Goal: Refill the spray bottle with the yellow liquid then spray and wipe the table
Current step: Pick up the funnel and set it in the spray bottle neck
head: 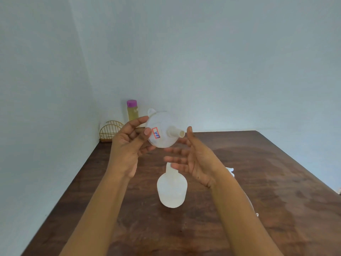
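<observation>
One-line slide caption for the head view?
Left hand holds translucent plastic funnel above open translucent spray bottle on brown wooden table.

Two hands, left (127, 145) and right (193, 159), appear above one wooden counter (258, 182). One white funnel (162, 130) bears one red-bordered label (156, 133). One translucent spray bottle (172, 187) stands uncapped. One bottle of yellow liquid (132, 110) carries one purple cap (131, 103). One gold wire rack (109, 131) sits in the corner.
</observation>
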